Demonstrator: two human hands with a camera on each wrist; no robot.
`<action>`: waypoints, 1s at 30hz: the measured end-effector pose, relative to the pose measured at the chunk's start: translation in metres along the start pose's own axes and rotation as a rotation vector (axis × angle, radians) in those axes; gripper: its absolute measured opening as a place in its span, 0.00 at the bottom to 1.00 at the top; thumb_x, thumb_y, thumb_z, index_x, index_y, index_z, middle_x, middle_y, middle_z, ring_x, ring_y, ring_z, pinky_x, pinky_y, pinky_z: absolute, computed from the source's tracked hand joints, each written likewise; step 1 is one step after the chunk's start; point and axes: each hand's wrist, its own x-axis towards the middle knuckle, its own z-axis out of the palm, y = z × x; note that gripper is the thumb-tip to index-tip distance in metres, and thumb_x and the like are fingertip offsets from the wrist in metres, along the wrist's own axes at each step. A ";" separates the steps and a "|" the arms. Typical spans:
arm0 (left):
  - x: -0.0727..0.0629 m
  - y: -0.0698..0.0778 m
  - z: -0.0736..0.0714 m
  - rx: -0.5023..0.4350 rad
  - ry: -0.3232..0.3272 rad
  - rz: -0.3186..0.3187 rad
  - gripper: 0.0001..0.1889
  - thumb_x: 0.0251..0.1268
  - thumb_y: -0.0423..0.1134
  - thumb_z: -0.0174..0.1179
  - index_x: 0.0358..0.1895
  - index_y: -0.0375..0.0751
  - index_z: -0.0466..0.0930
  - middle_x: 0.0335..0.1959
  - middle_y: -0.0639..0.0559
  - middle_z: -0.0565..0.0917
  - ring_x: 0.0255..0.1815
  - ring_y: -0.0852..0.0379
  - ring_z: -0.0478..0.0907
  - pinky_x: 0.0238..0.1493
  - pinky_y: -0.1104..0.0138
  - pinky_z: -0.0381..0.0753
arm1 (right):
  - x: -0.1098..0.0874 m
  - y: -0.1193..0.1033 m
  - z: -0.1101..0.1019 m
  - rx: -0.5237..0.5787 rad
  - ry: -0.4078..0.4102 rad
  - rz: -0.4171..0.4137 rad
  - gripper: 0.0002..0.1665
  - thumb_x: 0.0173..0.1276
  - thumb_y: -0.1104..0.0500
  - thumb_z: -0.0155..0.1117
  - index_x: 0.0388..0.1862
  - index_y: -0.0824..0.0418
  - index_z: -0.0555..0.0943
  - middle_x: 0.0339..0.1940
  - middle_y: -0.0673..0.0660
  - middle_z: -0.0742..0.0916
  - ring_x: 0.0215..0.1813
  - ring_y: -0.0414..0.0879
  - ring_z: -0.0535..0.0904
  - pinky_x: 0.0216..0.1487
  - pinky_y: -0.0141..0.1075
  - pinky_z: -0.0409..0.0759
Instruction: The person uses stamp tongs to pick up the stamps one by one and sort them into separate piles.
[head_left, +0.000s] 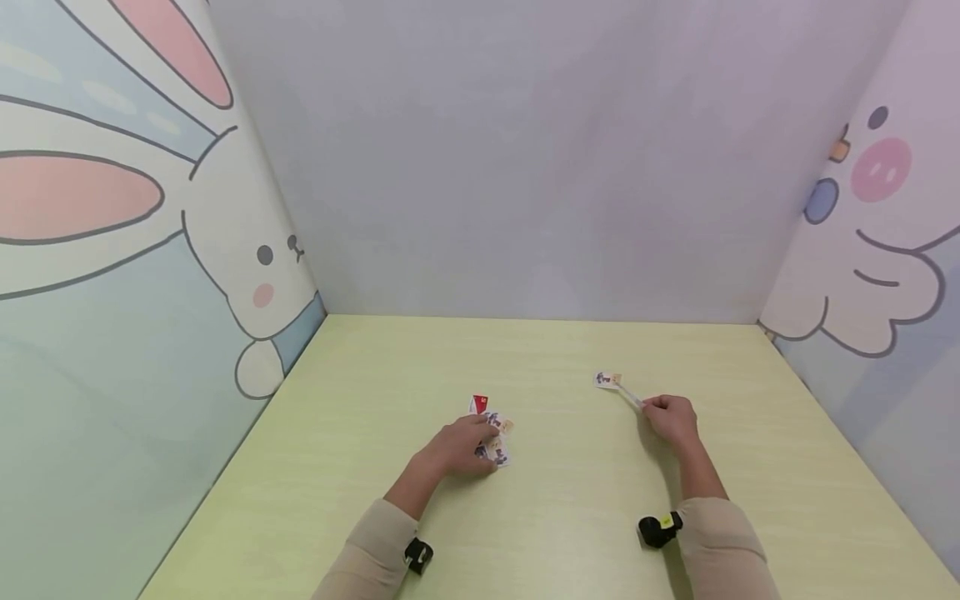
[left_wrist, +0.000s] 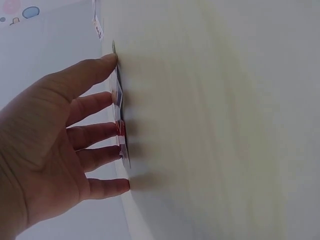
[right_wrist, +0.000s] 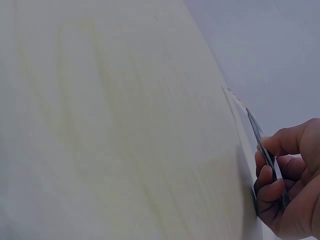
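In the head view my left hand (head_left: 462,446) rests on a loose cluster of small printed cards (head_left: 498,451) on the table, its fingers spread out over them. The left wrist view shows the thumb and fingertips touching these cards (left_wrist: 119,95) edge-on. My right hand (head_left: 672,418) holds metal tweezers (right_wrist: 256,129), with thumb and fingers curled round them. Their tips meet the near right edge of a single small printed card (head_left: 606,380) farther back. I cannot tell whether the tips pinch that card or whether it is lifted.
The pale yellow table (head_left: 555,533) meets a plain grey wall (head_left: 525,167) at the back. Side walls with a cartoon rabbit (head_left: 247,250) and another cartoon figure (head_left: 892,242) flank it. A card with a red corner (head_left: 481,403) pokes out beyond the left fingers.
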 end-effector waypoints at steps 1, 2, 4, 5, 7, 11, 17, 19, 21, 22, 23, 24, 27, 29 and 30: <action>0.000 0.000 0.000 -0.002 0.000 -0.001 0.25 0.55 0.48 0.63 0.57 0.44 0.76 0.60 0.49 0.72 0.60 0.50 0.68 0.55 0.58 0.70 | 0.000 0.000 0.000 -0.003 0.006 0.000 0.15 0.62 0.62 0.55 0.38 0.75 0.80 0.32 0.63 0.81 0.29 0.48 0.72 0.26 0.35 0.70; 0.000 0.000 0.000 0.000 -0.002 0.000 0.25 0.55 0.48 0.62 0.57 0.44 0.76 0.60 0.49 0.72 0.60 0.50 0.68 0.55 0.59 0.70 | 0.000 -0.001 0.000 -0.002 0.010 0.001 0.16 0.62 0.62 0.55 0.38 0.75 0.80 0.32 0.63 0.81 0.29 0.48 0.72 0.25 0.35 0.70; 0.001 -0.001 0.001 -0.003 -0.007 -0.003 0.25 0.56 0.48 0.62 0.57 0.44 0.76 0.60 0.49 0.72 0.61 0.51 0.67 0.56 0.59 0.69 | -0.001 -0.001 0.000 -0.002 0.015 0.004 0.16 0.61 0.62 0.55 0.37 0.76 0.80 0.30 0.62 0.81 0.29 0.48 0.72 0.25 0.35 0.69; 0.001 -0.001 0.001 -0.002 -0.012 -0.004 0.25 0.56 0.48 0.62 0.57 0.45 0.76 0.60 0.49 0.72 0.61 0.51 0.67 0.57 0.59 0.69 | -0.001 0.000 0.000 0.000 0.016 0.008 0.16 0.61 0.62 0.55 0.37 0.76 0.80 0.30 0.62 0.81 0.28 0.48 0.71 0.24 0.35 0.70; 0.002 -0.001 0.003 -0.003 -0.018 -0.010 0.25 0.56 0.49 0.62 0.57 0.45 0.76 0.60 0.50 0.72 0.61 0.51 0.67 0.57 0.59 0.68 | -0.001 0.002 0.001 0.000 0.013 0.019 0.15 0.61 0.62 0.55 0.37 0.75 0.80 0.29 0.61 0.80 0.27 0.48 0.71 0.24 0.35 0.70; 0.001 -0.001 0.003 0.005 -0.016 -0.009 0.25 0.55 0.49 0.63 0.56 0.45 0.77 0.58 0.51 0.73 0.59 0.52 0.68 0.56 0.60 0.69 | -0.001 0.002 0.003 -0.010 0.009 0.033 0.15 0.62 0.61 0.54 0.37 0.75 0.80 0.28 0.60 0.80 0.26 0.47 0.71 0.23 0.36 0.69; 0.001 -0.002 0.002 0.009 0.000 0.004 0.24 0.54 0.48 0.64 0.55 0.45 0.77 0.57 0.51 0.74 0.58 0.52 0.69 0.55 0.59 0.70 | -0.005 -0.007 -0.001 -0.037 -0.024 0.008 0.16 0.62 0.62 0.54 0.38 0.76 0.79 0.31 0.63 0.80 0.28 0.50 0.72 0.24 0.36 0.70; 0.002 -0.002 0.003 0.007 0.001 0.008 0.24 0.54 0.48 0.64 0.55 0.45 0.77 0.57 0.50 0.74 0.58 0.52 0.69 0.55 0.59 0.70 | -0.006 -0.007 -0.003 -0.053 -0.035 0.003 0.17 0.62 0.62 0.54 0.38 0.76 0.79 0.32 0.63 0.80 0.30 0.50 0.72 0.25 0.36 0.70; 0.003 -0.002 0.003 0.005 -0.004 0.007 0.25 0.54 0.48 0.64 0.56 0.45 0.77 0.58 0.51 0.73 0.58 0.52 0.69 0.55 0.60 0.70 | -0.008 -0.008 -0.007 -0.065 -0.043 0.001 0.17 0.62 0.61 0.54 0.38 0.76 0.79 0.32 0.64 0.81 0.31 0.51 0.72 0.25 0.36 0.70; 0.003 -0.002 0.003 0.005 -0.008 0.005 0.25 0.54 0.49 0.64 0.56 0.45 0.77 0.58 0.51 0.73 0.58 0.53 0.69 0.56 0.60 0.69 | -0.008 -0.008 -0.008 -0.072 -0.044 0.000 0.17 0.62 0.61 0.54 0.38 0.76 0.80 0.32 0.64 0.81 0.31 0.51 0.72 0.26 0.36 0.70; 0.003 -0.002 0.003 0.005 -0.010 0.002 0.25 0.54 0.49 0.64 0.56 0.45 0.77 0.57 0.51 0.74 0.58 0.53 0.69 0.56 0.60 0.69 | -0.009 -0.007 -0.009 -0.080 -0.044 0.001 0.17 0.62 0.61 0.55 0.38 0.75 0.80 0.32 0.63 0.81 0.31 0.51 0.72 0.26 0.36 0.70; 0.003 -0.002 0.003 0.004 -0.011 -0.001 0.25 0.54 0.48 0.64 0.56 0.45 0.77 0.57 0.51 0.74 0.58 0.53 0.69 0.56 0.60 0.69 | -0.011 -0.007 -0.010 -0.085 -0.040 0.002 0.17 0.62 0.60 0.55 0.38 0.75 0.80 0.32 0.63 0.81 0.31 0.51 0.72 0.26 0.36 0.70; 0.002 -0.001 0.002 -0.002 -0.010 -0.014 0.25 0.54 0.48 0.64 0.56 0.45 0.77 0.58 0.51 0.73 0.58 0.52 0.69 0.56 0.59 0.69 | -0.015 -0.006 -0.012 -0.092 -0.019 -0.001 0.17 0.62 0.59 0.55 0.37 0.74 0.80 0.31 0.62 0.81 0.32 0.52 0.73 0.27 0.36 0.70; 0.001 -0.001 0.002 -0.003 -0.006 -0.017 0.25 0.54 0.48 0.64 0.56 0.45 0.77 0.58 0.50 0.73 0.59 0.51 0.68 0.56 0.58 0.69 | -0.020 -0.005 -0.012 -0.090 -0.010 0.000 0.17 0.62 0.59 0.56 0.37 0.74 0.80 0.30 0.61 0.81 0.32 0.52 0.73 0.27 0.36 0.70; 0.000 -0.001 0.002 -0.003 -0.004 -0.018 0.25 0.53 0.48 0.64 0.56 0.45 0.77 0.59 0.50 0.73 0.59 0.51 0.68 0.56 0.58 0.69 | -0.022 -0.005 -0.012 -0.089 -0.007 0.000 0.16 0.62 0.59 0.57 0.37 0.74 0.80 0.30 0.61 0.81 0.32 0.52 0.73 0.28 0.37 0.69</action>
